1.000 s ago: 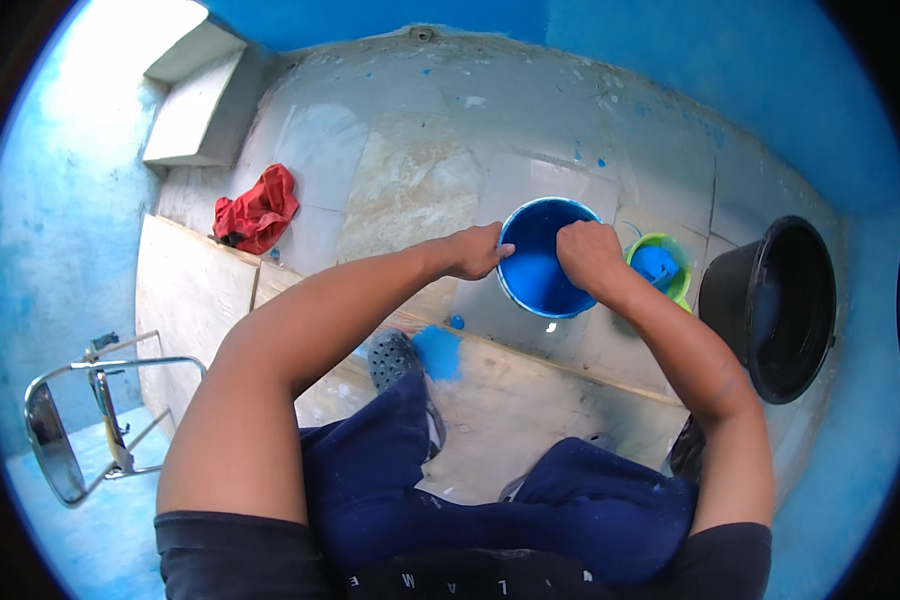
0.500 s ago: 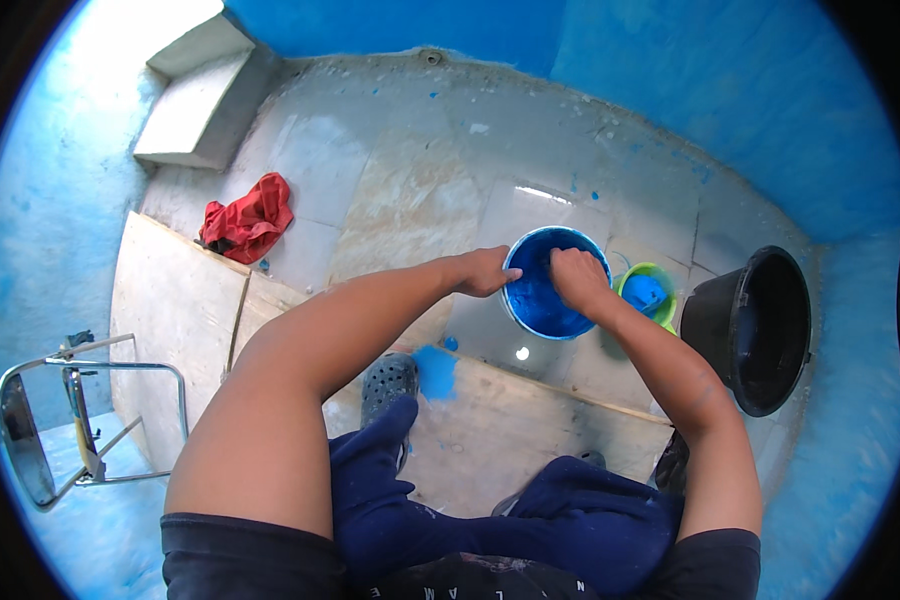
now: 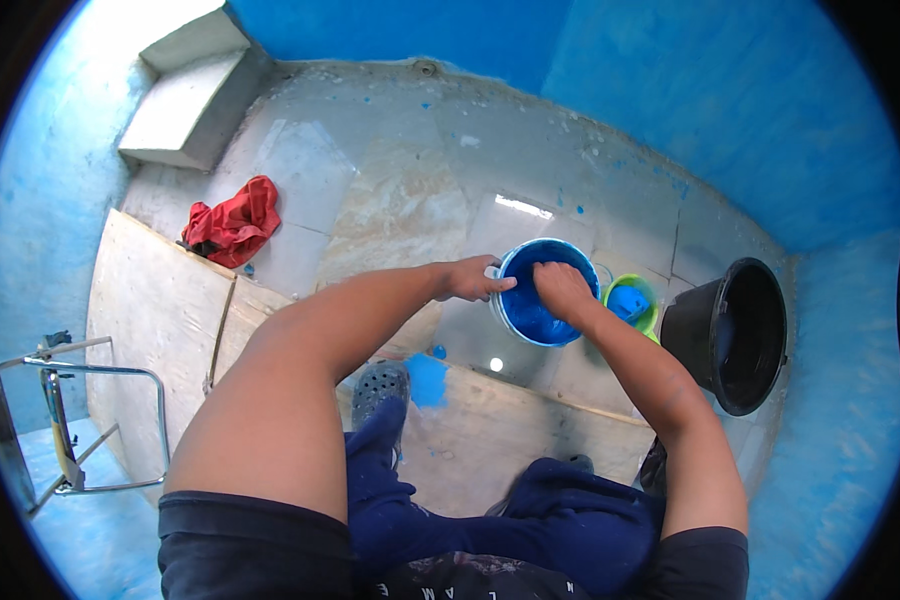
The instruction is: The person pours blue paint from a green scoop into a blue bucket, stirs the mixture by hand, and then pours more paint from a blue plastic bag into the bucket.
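A white bucket, coated inside with blue paint, stands on the tiled floor in front of me. My left hand is closed on its left rim, with the thumb over the edge. My right hand reaches down inside it with curled fingers; whatever they grip is hidden. Just right of the bucket is a small lime-green container with a bright blue lump in it, whose kind I cannot make out.
A large black tub stands at the right. Crumpled red cloth lies at the left, beside a wooden board. A metal-framed chair is at the far left. Blue paint marks the board near my shoe.
The whole view has shifted slightly. My right hand has moved a little leftward inside the bucket. My left hand keeps its hold on the rim, and more of the bucket's outer left side shows.
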Demonstrator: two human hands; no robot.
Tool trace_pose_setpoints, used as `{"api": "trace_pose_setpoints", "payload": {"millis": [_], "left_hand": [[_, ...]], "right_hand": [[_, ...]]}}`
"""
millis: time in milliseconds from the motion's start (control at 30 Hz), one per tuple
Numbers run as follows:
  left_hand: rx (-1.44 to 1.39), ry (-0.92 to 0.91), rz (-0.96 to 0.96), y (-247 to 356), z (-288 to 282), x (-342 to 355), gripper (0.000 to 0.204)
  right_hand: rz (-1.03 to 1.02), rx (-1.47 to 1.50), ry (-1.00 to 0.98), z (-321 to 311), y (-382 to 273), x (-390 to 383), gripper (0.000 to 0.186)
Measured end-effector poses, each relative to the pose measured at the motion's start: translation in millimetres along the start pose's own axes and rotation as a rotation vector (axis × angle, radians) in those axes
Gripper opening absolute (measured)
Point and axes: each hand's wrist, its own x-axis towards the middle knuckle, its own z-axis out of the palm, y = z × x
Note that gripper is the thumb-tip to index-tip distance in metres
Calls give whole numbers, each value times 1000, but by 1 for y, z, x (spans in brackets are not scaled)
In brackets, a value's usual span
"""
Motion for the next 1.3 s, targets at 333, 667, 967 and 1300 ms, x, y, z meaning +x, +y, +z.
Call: {"api": "trace_pose_setpoints", "payload": {"millis": [333,667,967,1300], "left_hand": [[196,285,125,2,7,-3,100],[89,178,76,7,7,-10,84],[56,160,91,15,12,-15,62],[27,114,116,5,8,-2,58]], "right_hand": [[13,83,-301,-4,-5,5,19],[63,-188,-252,-13,-17,-14,25],[123,80,1,-2,3,-1,18],[29,104,-259,1,0,7,20]]}}
